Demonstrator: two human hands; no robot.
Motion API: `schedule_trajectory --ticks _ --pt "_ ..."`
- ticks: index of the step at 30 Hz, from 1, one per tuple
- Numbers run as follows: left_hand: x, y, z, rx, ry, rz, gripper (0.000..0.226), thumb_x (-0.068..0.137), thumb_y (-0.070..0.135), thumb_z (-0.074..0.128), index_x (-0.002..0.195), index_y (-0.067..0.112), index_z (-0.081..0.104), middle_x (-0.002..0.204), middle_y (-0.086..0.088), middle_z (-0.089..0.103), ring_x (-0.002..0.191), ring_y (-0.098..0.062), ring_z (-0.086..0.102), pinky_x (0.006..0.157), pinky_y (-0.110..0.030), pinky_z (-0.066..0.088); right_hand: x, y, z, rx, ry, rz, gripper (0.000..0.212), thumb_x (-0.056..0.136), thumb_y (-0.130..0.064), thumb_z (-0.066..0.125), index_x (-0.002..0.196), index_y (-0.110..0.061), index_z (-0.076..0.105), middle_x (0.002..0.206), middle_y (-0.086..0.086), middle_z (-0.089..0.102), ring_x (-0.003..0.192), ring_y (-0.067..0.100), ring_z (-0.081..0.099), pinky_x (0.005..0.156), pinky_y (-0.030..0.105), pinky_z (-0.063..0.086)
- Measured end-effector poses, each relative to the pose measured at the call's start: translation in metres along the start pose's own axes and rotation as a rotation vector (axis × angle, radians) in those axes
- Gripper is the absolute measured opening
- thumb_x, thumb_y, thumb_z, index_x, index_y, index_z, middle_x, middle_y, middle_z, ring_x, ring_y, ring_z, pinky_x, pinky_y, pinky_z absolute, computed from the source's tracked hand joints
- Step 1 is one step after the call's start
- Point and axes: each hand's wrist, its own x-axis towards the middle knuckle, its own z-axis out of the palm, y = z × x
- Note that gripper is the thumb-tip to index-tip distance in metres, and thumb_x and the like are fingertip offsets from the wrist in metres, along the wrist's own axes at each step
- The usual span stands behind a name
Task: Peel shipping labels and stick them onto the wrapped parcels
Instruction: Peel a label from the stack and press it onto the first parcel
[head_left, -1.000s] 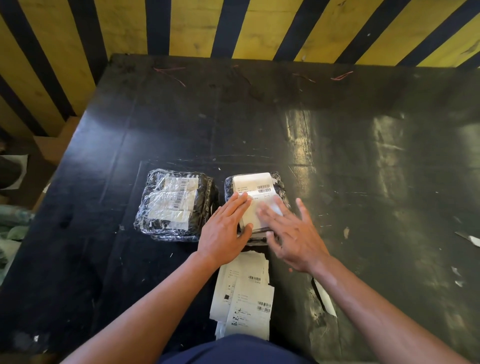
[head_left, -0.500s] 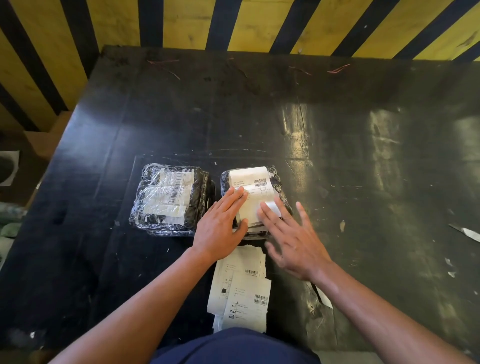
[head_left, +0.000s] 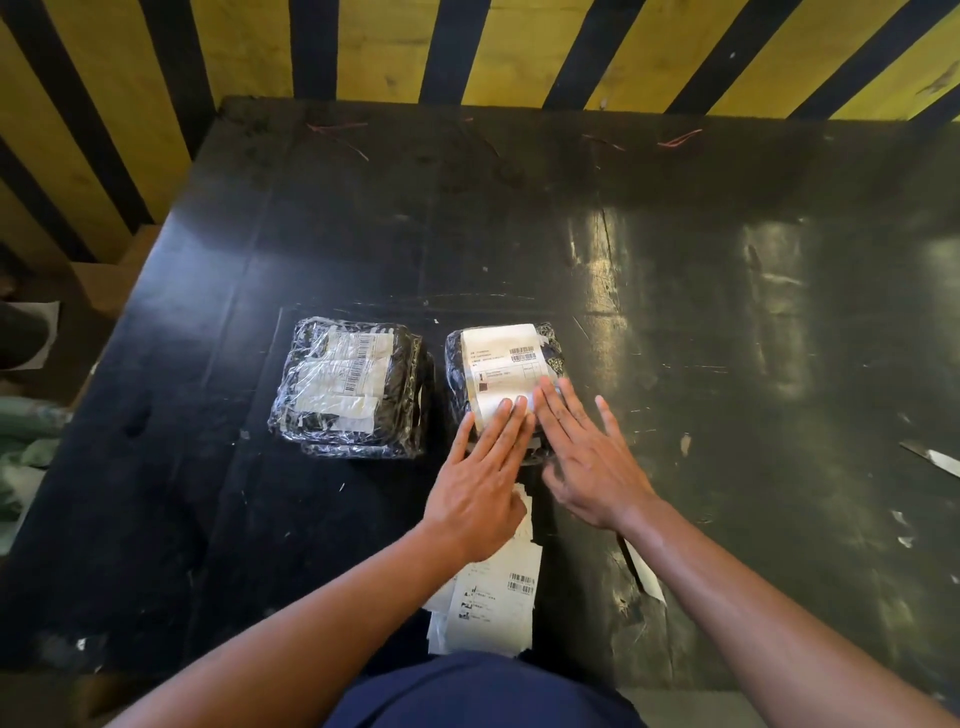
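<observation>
Two black parcels in clear wrap lie side by side on the black table. The left parcel carries labels under its wrap. On the right parcel lies a white shipping label with a barcode. My left hand and my right hand lie flat with fingers spread, fingertips pressing the near part of that label; neither holds anything. A stack of loose labels lies near the table's front edge, partly under my left wrist.
A strip of white backing paper lies under my right forearm. A blade-like metal piece rests at the right edge. Yellow and black striped boards stand behind the table. A cardboard box sits at the left.
Both hands have slid a little toward me down the label, and the fingertips have drawn together. The parcels have not moved.
</observation>
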Motion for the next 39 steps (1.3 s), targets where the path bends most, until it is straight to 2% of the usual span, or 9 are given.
schedule_trajectory --ticks 6,10,12,22,24,27,29,35,39 --pt "-0.028 -0.018 -0.005 0.018 -0.003 -0.069 0.093 0.099 0.049 0.042 0.166 0.015 -0.012 0.175 -0.004 -0.02 0.16 -0.016 -0.022 0.131 -0.049 -0.007 0.001 -0.001 -0.003 -0.014 -0.016 0.0 0.09 0.103 -0.036 0.043 0.162 -0.021 -0.024 0.17 -0.002 -0.031 0.157 0.018 -0.027 0.128 0.056 -0.01" --pt "-0.007 -0.016 -0.033 -0.085 0.127 -0.043 0.075 0.093 0.043 0.057 0.158 0.014 0.034 0.161 -0.003 0.037 0.154 -0.021 0.029 0.133 -0.043 0.01 0.002 -0.007 -0.008 -0.016 -0.05 0.027 0.094 0.1 -0.025 0.048 0.163 -0.018 -0.02 0.17 -0.001 -0.03 0.156 0.019 -0.029 0.128 0.057 -0.01" --pt "0.008 -0.009 -0.04 -0.089 0.144 -0.029 0.068 0.091 0.04 0.06 0.15 0.014 0.041 0.151 -0.003 0.045 0.144 -0.022 0.04 0.131 -0.041 0.019 0.004 -0.009 -0.011 -0.011 -0.043 0.031 0.094 0.097 -0.019 0.05 0.164 -0.018 -0.017 0.171 -0.001 -0.027 0.157 0.018 -0.028 0.128 0.057 -0.009" --pt "0.004 -0.038 -0.058 -0.001 0.076 -0.098 0.053 0.094 0.042 0.052 0.14 0.015 0.053 0.137 0.0 0.055 0.122 -0.018 0.052 0.117 -0.034 0.036 0.003 -0.006 -0.004 -0.026 -0.008 0.019 0.091 0.1 -0.029 0.048 0.165 -0.017 -0.014 0.172 0.0 -0.022 0.158 0.018 -0.022 0.128 0.058 -0.008" --pt "0.013 -0.036 -0.064 -0.015 0.06 -0.078 0.055 0.096 0.044 0.052 0.143 0.014 0.052 0.143 -0.002 0.053 0.13 -0.019 0.049 0.117 -0.035 0.036 0.003 -0.008 -0.006 -0.005 -0.008 0.033 0.09 0.1 -0.025 0.047 0.165 -0.017 -0.015 0.172 0.0 -0.023 0.158 0.019 -0.022 0.128 0.057 -0.01" --pt "0.034 -0.023 -0.065 -0.053 0.035 -0.015 0.074 0.1 0.043 0.05 0.164 0.015 0.027 0.172 -0.005 0.025 0.159 -0.022 0.022 0.131 -0.04 0.018 0.001 -0.01 -0.009 0.009 -0.004 0.027 0.092 0.102 -0.027 0.049 0.164 -0.016 -0.018 0.17 0.0 -0.026 0.158 0.02 -0.023 0.128 0.056 -0.01" --pt "0.044 -0.021 -0.061 -0.064 -0.005 -0.041 0.077 0.102 0.045 0.046 0.167 0.015 0.017 0.175 -0.005 0.014 0.162 -0.021 0.011 0.133 -0.041 0.01 0.002 -0.008 -0.006 0.011 0.001 0.025 0.095 0.101 -0.025 0.051 0.163 -0.018 -0.02 0.17 -0.001 -0.026 0.158 0.019 -0.024 0.128 0.056 -0.01" --pt "0.025 -0.05 -0.06 -0.037 -0.01 -0.086 0.075 0.1 0.043 0.049 0.164 0.012 0.023 0.171 -0.002 0.027 0.158 -0.018 0.024 0.132 -0.042 0.014 0.005 -0.004 0.003 0.016 0.015 0.034 0.099 0.097 -0.02 0.055 0.164 -0.021 -0.019 0.171 -0.003 -0.025 0.157 0.015 -0.027 0.127 0.054 -0.012" --pt "0.048 -0.037 -0.072 -0.039 0.024 -0.103 0.063 0.098 0.042 0.051 0.152 0.011 0.042 0.158 -0.005 0.045 0.144 -0.023 0.042 0.126 -0.04 0.027 0.003 -0.007 -0.001 0.032 0.03 0.032 0.097 0.099 -0.021 0.053 0.163 -0.02 -0.02 0.171 -0.001 -0.025 0.158 0.019 -0.024 0.128 0.054 -0.011"
